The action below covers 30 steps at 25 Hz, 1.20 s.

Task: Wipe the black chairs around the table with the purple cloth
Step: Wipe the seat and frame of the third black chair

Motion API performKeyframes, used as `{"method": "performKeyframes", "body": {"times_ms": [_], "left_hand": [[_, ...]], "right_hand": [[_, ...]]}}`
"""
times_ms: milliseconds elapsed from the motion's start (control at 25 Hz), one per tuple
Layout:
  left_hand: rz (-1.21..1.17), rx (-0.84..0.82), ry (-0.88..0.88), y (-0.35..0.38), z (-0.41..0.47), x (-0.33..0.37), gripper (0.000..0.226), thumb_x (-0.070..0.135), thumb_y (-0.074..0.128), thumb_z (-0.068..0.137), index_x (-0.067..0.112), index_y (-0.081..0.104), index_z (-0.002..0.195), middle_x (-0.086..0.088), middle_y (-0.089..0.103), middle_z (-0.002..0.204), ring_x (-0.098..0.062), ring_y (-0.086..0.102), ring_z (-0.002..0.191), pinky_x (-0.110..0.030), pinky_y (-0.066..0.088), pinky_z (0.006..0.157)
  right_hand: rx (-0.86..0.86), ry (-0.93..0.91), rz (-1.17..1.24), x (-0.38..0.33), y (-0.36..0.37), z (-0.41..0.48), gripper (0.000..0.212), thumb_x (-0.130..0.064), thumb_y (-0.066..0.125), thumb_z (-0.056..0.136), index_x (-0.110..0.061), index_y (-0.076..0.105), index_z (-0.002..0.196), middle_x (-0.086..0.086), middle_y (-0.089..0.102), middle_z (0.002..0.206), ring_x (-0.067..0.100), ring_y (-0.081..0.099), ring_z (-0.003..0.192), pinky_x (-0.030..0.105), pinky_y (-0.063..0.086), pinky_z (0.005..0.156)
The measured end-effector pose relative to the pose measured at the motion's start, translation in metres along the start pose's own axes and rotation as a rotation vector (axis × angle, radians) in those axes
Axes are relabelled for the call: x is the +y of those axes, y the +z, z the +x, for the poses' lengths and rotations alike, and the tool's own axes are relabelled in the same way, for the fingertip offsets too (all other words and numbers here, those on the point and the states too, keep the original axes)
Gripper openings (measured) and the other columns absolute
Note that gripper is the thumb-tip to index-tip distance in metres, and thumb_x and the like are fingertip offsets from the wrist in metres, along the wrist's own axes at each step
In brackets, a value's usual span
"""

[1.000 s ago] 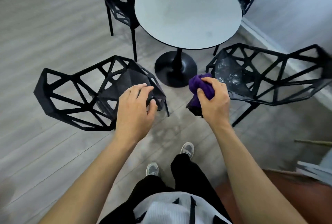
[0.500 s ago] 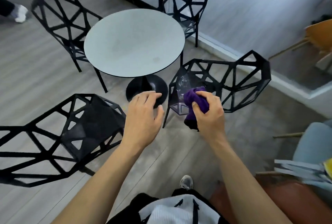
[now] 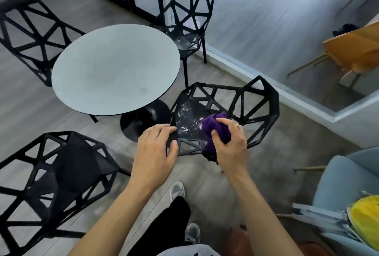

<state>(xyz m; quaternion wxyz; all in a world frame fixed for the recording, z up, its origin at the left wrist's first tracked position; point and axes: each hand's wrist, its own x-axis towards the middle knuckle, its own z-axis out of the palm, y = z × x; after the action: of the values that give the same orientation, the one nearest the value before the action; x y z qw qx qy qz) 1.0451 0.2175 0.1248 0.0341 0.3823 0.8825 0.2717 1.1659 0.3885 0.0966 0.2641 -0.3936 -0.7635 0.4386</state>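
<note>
The right hand (image 3: 229, 145) has its fingers curled tight round the bunched purple cloth (image 3: 215, 130), pressing it onto the seat of the black chair (image 3: 260, 112) just beside the round table (image 3: 114, 69). The left hand (image 3: 155, 149) grips the seat's front corner, fingers bent over the edge (white smears streak the seat between both hands).

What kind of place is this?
Probably a café or office lounge: a round table ringed by matching black chairs, a blue armchair nearby, and a wooden chair further off.
</note>
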Motion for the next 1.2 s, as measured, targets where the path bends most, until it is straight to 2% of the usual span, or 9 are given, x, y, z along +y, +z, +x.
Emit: {"method": "performKeyframes", "body": {"times_ms": [80,200,440,600,720,880,1040,1200], "left_hand": [[-0.010,-0.010,0.000,0.014,0.023,0.001,0.032,0.024,0.057,0.097,0.020,0.062,0.128,0.005,0.059,0.131,-0.015,0.048,0.125,-0.030,0.032,0.110],[-0.042,-0.023,-0.016,0.034,0.062,-0.003,0.035,0.029,0.051,0.095,0.021,0.063,0.127,0.006,0.060,0.131,-0.012,0.046,0.126,-0.023,0.026,0.109],[-0.088,-0.060,-0.022,0.086,0.119,-0.017,0.038,0.034,0.047,0.094,0.022,0.065,0.125,0.007,0.061,0.128,-0.014,0.051,0.124,-0.028,0.035,0.110],[-0.093,-0.107,-0.119,0.129,0.129,-0.035,0.039,0.036,0.045,0.094,0.023,0.065,0.124,0.009,0.060,0.127,-0.013,0.051,0.122,-0.032,0.040,0.110],[-0.067,-0.147,-0.214,0.165,0.127,-0.048,0.043,0.040,0.039,0.094,0.025,0.064,0.126,0.010,0.058,0.130,-0.012,0.050,0.123,-0.026,0.034,0.110],[-0.038,-0.177,-0.354,0.217,0.121,-0.061,0.047,0.043,0.033,0.095,0.027,0.062,0.128,0.012,0.057,0.132,-0.012,0.046,0.123,-0.030,0.036,0.108],[-0.043,-0.143,-0.484,0.274,0.108,-0.075,0.043,0.041,0.035,0.094,0.025,0.063,0.123,0.012,0.058,0.126,-0.013,0.049,0.115,-0.035,0.043,0.101],[-0.034,-0.165,-0.550,0.324,0.093,-0.097,0.035,0.035,0.043,0.093,0.025,0.062,0.121,0.013,0.057,0.124,-0.012,0.048,0.110,-0.035,0.046,0.098]], "right_hand": [[-0.014,0.001,-0.007,0.005,0.003,0.022,0.034,-0.022,0.071,0.092,-0.037,0.062,0.121,-0.012,0.053,0.115,-0.011,0.054,0.102,0.003,0.044,0.080],[-0.035,0.009,-0.029,0.013,0.010,0.058,0.035,-0.021,0.072,0.092,-0.038,0.062,0.121,-0.013,0.054,0.115,-0.007,0.056,0.102,0.013,0.049,0.085],[-0.067,0.059,-0.083,0.040,0.026,0.117,0.036,-0.022,0.072,0.091,-0.038,0.063,0.122,-0.019,0.053,0.115,0.002,0.059,0.105,0.028,0.055,0.091],[-0.163,0.116,-0.082,0.071,0.041,0.138,0.038,-0.021,0.072,0.091,-0.045,0.062,0.119,-0.026,0.050,0.117,-0.005,0.056,0.107,0.019,0.053,0.087],[-0.257,0.145,-0.076,0.105,0.053,0.148,0.043,-0.019,0.072,0.091,-0.054,0.058,0.113,-0.024,0.050,0.117,-0.011,0.054,0.105,0.011,0.052,0.078],[-0.397,0.181,-0.092,0.161,0.068,0.164,0.040,-0.016,0.072,0.092,-0.049,0.060,0.111,-0.020,0.051,0.115,-0.015,0.052,0.102,-0.001,0.044,0.074],[-0.516,0.187,-0.146,0.225,0.092,0.188,0.034,-0.022,0.071,0.092,-0.045,0.063,0.116,-0.021,0.050,0.117,-0.016,0.052,0.102,0.005,0.048,0.070],[-0.560,0.177,-0.158,0.279,0.131,0.215,0.033,-0.025,0.070,0.093,-0.046,0.061,0.117,-0.019,0.051,0.116,-0.011,0.056,0.099,0.008,0.051,0.068]]}}
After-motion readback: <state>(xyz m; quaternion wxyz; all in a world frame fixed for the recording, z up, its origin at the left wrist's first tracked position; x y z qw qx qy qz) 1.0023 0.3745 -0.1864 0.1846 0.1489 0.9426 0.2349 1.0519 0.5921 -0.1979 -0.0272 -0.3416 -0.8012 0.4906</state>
